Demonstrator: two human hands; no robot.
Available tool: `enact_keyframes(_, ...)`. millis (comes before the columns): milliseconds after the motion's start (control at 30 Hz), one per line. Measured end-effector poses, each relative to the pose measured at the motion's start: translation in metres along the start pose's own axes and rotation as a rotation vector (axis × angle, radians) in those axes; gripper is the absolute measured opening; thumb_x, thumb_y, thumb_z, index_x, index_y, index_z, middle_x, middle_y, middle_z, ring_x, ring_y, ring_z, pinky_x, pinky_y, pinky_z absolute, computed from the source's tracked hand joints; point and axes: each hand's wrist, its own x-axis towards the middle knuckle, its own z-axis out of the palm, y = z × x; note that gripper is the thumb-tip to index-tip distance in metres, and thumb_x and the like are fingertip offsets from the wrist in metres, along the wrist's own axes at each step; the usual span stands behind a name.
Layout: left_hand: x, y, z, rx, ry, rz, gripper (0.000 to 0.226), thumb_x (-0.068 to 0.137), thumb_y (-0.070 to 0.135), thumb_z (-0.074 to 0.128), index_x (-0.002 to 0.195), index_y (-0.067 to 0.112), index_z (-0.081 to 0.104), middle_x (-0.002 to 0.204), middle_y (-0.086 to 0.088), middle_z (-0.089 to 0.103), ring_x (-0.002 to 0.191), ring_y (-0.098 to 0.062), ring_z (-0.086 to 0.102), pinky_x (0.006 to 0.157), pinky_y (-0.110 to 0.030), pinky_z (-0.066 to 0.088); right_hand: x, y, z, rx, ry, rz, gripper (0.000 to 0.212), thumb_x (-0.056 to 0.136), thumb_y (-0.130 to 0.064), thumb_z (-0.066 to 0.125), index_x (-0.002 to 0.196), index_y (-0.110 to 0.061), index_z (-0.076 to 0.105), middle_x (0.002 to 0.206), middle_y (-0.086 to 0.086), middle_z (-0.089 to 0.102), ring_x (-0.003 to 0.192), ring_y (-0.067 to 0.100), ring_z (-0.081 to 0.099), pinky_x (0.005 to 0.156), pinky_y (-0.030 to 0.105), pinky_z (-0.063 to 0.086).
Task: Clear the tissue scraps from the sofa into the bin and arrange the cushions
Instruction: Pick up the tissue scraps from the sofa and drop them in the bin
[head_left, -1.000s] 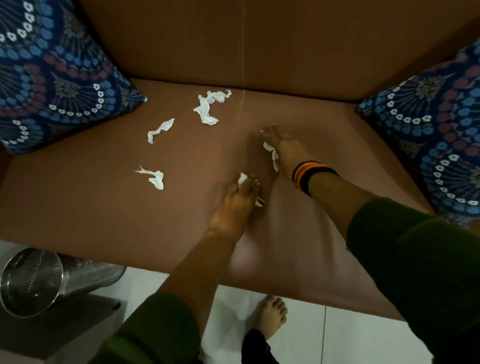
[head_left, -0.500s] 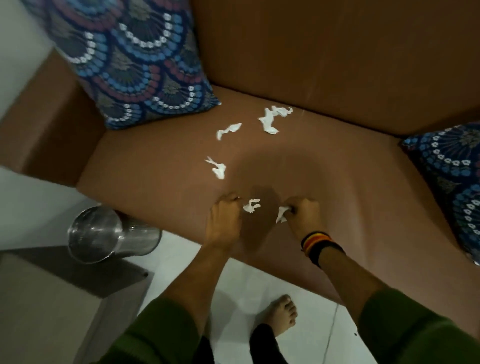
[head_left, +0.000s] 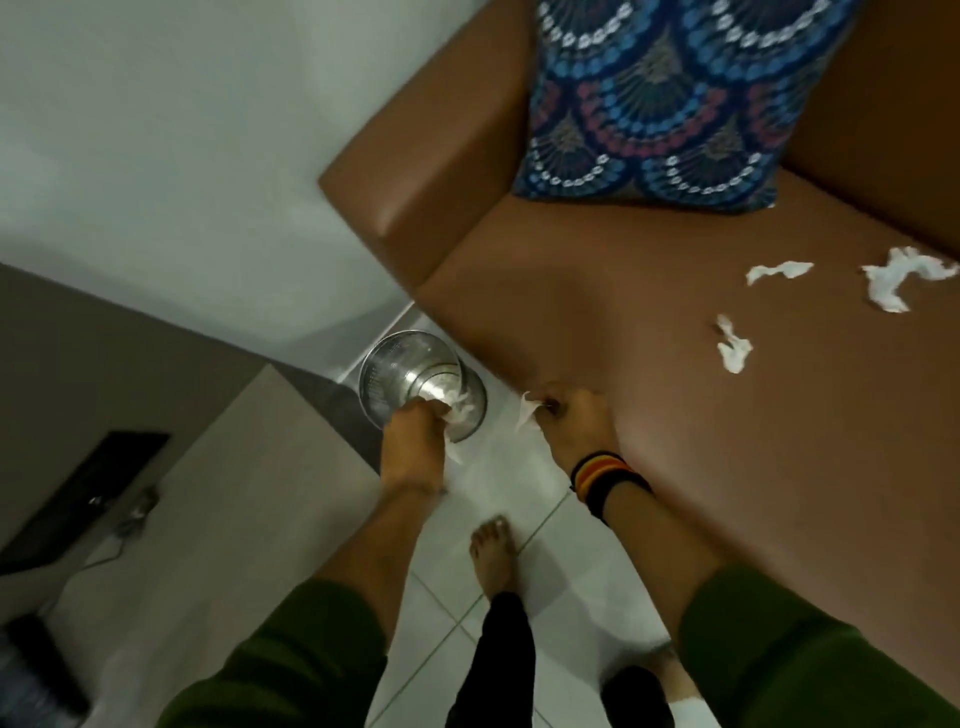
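A round steel bin (head_left: 395, 371) stands on the floor at the sofa's left front corner. My left hand (head_left: 413, 447) is over its near rim, closed on a white tissue scrap (head_left: 460, 415) that hangs at the bin's mouth. My right hand (head_left: 576, 426) sits at the front edge of the brown sofa seat (head_left: 597, 312), pinching another tissue scrap (head_left: 527, 415) just right of the bin. Three loose tissue scraps lie on the seat to the right: a small one (head_left: 733, 349), a thin one (head_left: 776, 271) and a larger one (head_left: 904, 278). A blue patterned cushion (head_left: 665, 98) leans in the sofa's left corner.
The sofa armrest (head_left: 431, 161) rises just behind the bin. A low grey table (head_left: 218, 509) with a dark device and a cable stands left of my legs. My bare foot (head_left: 491, 556) rests on the white tiled floor between table and sofa.
Both hands picked up a scrap each from the seat's front and moved left. My left hand now reaches the bin's mouth. The view swung left, so the right cushion is out of sight.
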Motion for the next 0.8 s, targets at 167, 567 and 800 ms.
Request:
enact_keyframes(167,0.068,-0.065,-0.003,-0.031,-0.019,-0.054,0.027,0.099,0.007,0.059,0.118,0.015,0.076,0.115,-0.015,0.077,0.105,-0.033,0.073,0.089,-0.037,0.058,0.053,-0.037,0.092,-0.039,-0.075,0.013,0.025,0.091,-0.001,0.060,0.104,-0.013,0.078,0.104,0.009,0.077,0.089,0.023,0.072,0.084,0.025,0.055)
enact_keyframes(567,0.142,-0.129,0.038,0.216,-0.291,0.216,0.062,0.102,0.019,0.058,0.158,0.019,0.035,0.157,-0.015,0.046,0.143,-0.035,0.048,0.114,-0.052,0.046,0.114,-0.026,0.187,-0.456,-0.314,-0.110,0.057,0.096,-0.011,0.049,0.148,-0.034,0.041,0.119,0.016,0.068,0.103,0.037,0.066,0.090,0.047,0.059)
enact_keyframes(800,0.088,-0.065,0.008,0.437,-0.176,0.466,0.082,0.104,0.033,0.050,0.165,0.012,-0.001,0.173,-0.014,-0.004,0.160,-0.034,-0.003,0.130,-0.055,0.006,0.061,-0.038,0.098,-0.692,-0.082,-0.419,0.070,0.096,-0.009,0.047,0.159,-0.015,0.017,0.169,0.014,0.007,0.155,0.034,0.007,0.121,0.050,0.026)
